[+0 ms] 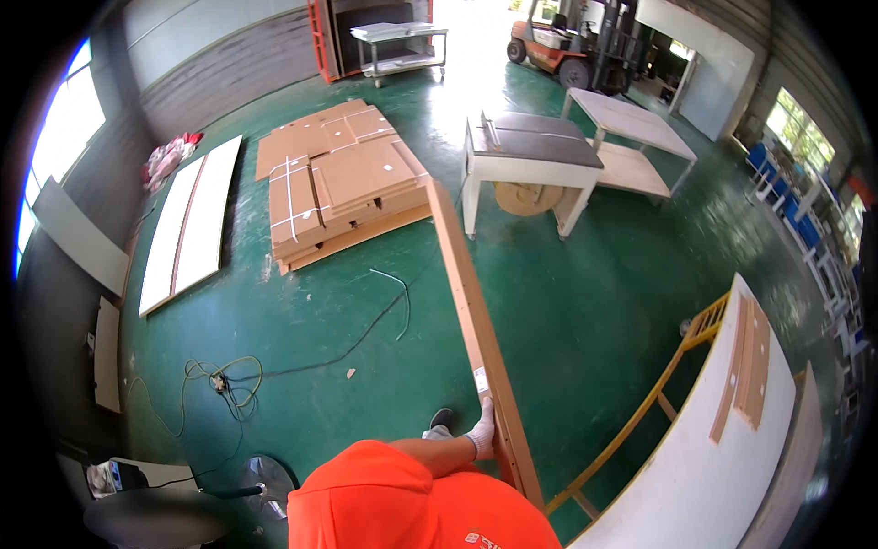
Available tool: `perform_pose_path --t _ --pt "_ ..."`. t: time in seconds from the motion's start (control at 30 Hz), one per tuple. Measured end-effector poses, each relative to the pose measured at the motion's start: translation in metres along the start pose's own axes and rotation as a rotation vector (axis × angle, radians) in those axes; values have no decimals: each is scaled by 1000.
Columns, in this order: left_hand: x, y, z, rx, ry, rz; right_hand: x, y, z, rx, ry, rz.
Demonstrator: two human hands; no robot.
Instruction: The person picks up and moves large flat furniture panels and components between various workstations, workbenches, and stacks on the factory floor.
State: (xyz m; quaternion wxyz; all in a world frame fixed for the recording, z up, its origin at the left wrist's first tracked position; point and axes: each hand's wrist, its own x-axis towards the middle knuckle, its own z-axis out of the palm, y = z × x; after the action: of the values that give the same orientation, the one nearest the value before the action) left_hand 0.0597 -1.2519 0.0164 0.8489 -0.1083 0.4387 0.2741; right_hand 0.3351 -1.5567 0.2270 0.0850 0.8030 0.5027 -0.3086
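Grasping is being carried out by the white-gloved left hand, its fingers being closed on the left side of 1 long brown carton; the fingertips are being hidden. The right hand is not being shown; its fingers' state cannot be told. The carton is being held slanting forward from the orange garment. Taking-up is being judged complete, release outstanding. Farther out, 1 dark cable is being noted. The carton's far end is being seen against the stack of flat cartons; contact cannot be confirmed. Beyond, 1 forklift is being recorded.
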Motion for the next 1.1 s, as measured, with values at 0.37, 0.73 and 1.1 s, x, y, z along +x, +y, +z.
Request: perform_pose_path --t 0.37,0.73,1.1 --pt "1 212 -60 -319 148 332 144 -144 -90 -159 -113 -118" --pt "32 406 -86 -470 216 550 363 -270 -141 -162 -192 -343" --pt "94 630 -89 -466 412 459 478 -473 -232 -218 -132 -388"
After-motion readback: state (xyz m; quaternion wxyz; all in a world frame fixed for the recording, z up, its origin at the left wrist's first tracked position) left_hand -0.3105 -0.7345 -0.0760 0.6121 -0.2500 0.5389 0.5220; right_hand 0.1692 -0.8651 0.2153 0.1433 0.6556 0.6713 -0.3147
